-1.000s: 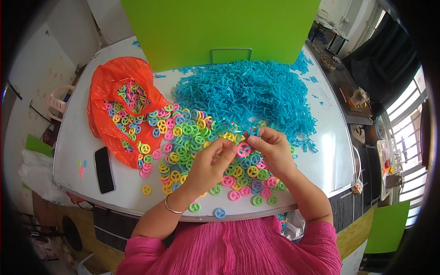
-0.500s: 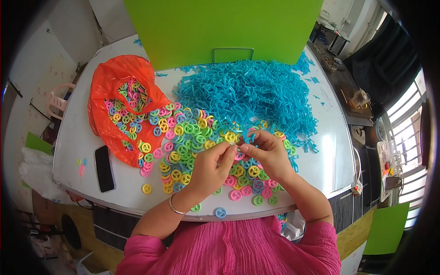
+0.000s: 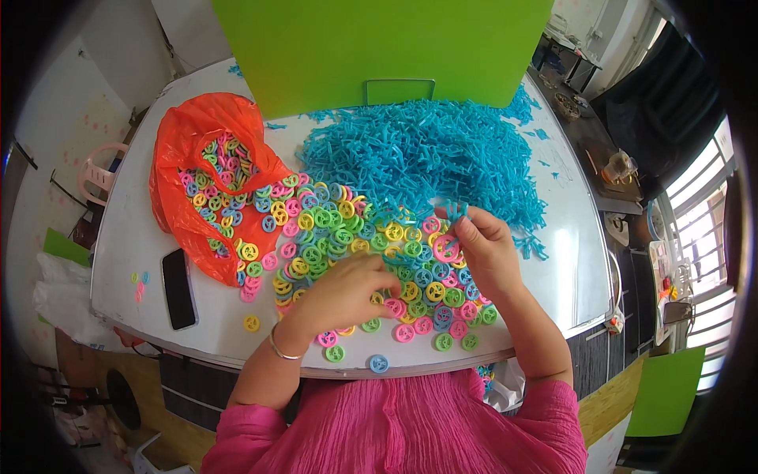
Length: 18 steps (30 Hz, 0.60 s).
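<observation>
White table [image 3: 134, 237], near edge: loose blue ring [image 3: 379, 363] and green ring [image 3: 335, 353] by the rim. Left hand [image 3: 347, 292] lies palm-down on the pile of coloured rings [image 3: 347, 237], fingers curled together; can't tell if they grip anything. Right hand [image 3: 482, 253] just beyond, thumb and fingers pinching a pink ring [image 3: 446, 248] with a blue stick piece [image 3: 456, 210] above it. Black phone [image 3: 179, 287] far left. Farther: orange bag [image 3: 197, 146] with rings, blue stick heap [image 3: 426, 154], green board [image 3: 379, 47].
</observation>
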Available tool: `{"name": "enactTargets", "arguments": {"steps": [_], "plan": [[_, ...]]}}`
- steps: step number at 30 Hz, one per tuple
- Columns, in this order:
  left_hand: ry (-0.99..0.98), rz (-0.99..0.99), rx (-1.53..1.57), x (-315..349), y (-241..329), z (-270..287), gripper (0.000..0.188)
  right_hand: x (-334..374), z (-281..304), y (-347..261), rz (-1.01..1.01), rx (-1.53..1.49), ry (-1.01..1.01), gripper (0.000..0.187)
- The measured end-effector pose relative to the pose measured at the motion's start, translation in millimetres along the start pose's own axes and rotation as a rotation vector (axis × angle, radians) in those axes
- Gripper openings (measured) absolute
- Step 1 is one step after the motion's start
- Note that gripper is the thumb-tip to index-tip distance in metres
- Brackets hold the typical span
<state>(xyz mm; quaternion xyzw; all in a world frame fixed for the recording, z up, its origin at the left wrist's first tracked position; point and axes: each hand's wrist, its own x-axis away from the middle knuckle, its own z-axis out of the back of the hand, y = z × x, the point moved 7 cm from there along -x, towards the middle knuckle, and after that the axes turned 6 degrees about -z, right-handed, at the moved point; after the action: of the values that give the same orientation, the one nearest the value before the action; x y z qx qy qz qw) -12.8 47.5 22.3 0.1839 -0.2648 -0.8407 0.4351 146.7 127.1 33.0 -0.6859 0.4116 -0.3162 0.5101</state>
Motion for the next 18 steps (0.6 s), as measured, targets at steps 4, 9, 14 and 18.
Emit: {"name": "enactTargets", "arguments": {"steps": [4,9,14,18], "plan": [[0.054,-0.052,-0.128,-3.3,9.0,-7.9,0.02,-6.9,4.0,15.9,-0.185,-0.322,-0.02,0.022],[0.166,-0.01,0.027,-13.6,1.5,4.6,0.013,-9.7,9.4,31.8,-0.277,-0.374,0.031,0.029],[0.434,0.093,0.242,-9.0,-6.2,26.2,0.014,-9.0,-3.3,30.7,-0.346,-0.474,-0.054,0.016],[0.588,0.111,0.378,-6.0,-11.3,30.6,0.016,-11.1,0.2,37.9,-0.34,-0.495,-0.037,0.013]]}}
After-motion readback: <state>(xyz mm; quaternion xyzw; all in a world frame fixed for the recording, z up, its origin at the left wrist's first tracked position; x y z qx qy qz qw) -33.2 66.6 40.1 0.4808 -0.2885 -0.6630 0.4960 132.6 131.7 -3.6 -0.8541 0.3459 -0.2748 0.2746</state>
